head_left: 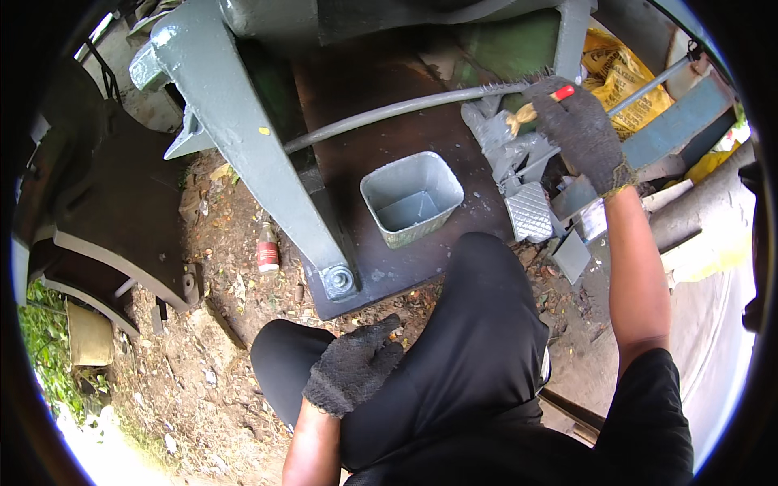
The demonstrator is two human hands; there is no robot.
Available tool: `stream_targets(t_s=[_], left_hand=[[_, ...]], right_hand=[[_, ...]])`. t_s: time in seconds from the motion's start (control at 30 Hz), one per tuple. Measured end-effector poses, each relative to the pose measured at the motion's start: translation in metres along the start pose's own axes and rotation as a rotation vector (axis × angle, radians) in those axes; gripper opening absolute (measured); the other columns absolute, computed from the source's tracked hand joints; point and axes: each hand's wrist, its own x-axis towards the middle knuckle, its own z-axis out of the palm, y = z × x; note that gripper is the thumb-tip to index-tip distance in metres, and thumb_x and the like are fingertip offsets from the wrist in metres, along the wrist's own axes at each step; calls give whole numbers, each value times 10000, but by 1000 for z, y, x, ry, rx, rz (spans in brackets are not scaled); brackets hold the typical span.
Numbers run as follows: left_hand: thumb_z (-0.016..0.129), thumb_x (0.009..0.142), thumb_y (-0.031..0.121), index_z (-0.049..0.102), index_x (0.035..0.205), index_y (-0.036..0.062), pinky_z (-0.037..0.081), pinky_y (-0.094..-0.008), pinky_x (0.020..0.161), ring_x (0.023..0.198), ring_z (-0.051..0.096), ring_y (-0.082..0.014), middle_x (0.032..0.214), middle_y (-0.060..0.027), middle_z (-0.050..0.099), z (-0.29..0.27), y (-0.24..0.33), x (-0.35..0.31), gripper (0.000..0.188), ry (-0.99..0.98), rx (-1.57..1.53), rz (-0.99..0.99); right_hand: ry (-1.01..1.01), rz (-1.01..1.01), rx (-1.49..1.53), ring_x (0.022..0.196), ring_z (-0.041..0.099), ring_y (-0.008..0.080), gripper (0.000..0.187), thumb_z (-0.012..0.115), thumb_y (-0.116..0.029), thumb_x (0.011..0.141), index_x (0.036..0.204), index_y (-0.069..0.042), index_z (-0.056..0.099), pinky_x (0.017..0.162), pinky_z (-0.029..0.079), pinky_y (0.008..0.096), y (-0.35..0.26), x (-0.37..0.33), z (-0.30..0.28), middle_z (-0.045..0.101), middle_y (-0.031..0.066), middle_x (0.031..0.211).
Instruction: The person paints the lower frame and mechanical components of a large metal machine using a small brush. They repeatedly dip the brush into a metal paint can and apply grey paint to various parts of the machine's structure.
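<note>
Paintbrush (525, 114), by the look of it: red-and-tan, upper right of frame. Right gloved hand (579, 134) curled round it; exact finger placement hidden. Curved grey rod (421, 103) alongside, contact unclear. Mid-frame: open tub (421, 234), grey-coated, on dark plate (389, 280). Left gloved hand (356, 364), lower centre, relaxed, thumb apart, nothing visibly held. Risks: nudge from right knee (486, 253) could tip tub; slack grip could drop brush onto grey scraps (531, 212).

Tub (421, 233): on the panel (385, 283), right of the frame leg (251, 154)
Rod (389, 117): beyond the tub, from frame leg toward right hand (577, 130)
Brush (523, 118): in right hand
Pedal (530, 212): right of tub
Bottle (267, 249): on ground (223, 267), left of frame leg
</note>
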Motion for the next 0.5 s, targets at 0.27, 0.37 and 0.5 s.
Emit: stream_targets(t_s=[0.27, 0.37, 0.5], left_hand=[[750, 979, 247, 696, 1361, 43, 571, -466, 966, 1118, 721, -400, 1171, -245, 752, 2, -5, 2, 436, 4, -37, -25], [752, 978, 251, 697, 1357, 40, 571, -464, 969, 1120, 721, -399, 1167, -246, 753, 1, -2, 4, 438, 2, -39, -44], [742, 988, 262, 695, 1358, 35, 569, -466, 968, 1114, 721, -407, 1159, -254, 751, -3, 2, 4, 437, -22, -43, -48]], right_hand=[[-172, 196, 76, 959, 732, 328, 279, 676, -158, 1005, 1245, -32, 743, 884, 576, 410, 11, -16, -20, 768, 178, 1080], [-207, -131, -76, 940, 727, 334, 248, 680, -151, 995, 1199, -39, 764, 877, 577, 414, 15, -20, -18, 760, 178, 1030], [-332, 9, -1, 957, 728, 320, 247, 682, -131, 981, 1191, -35, 770, 901, 572, 422, 19, -26, -46, 765, 162, 1041]])
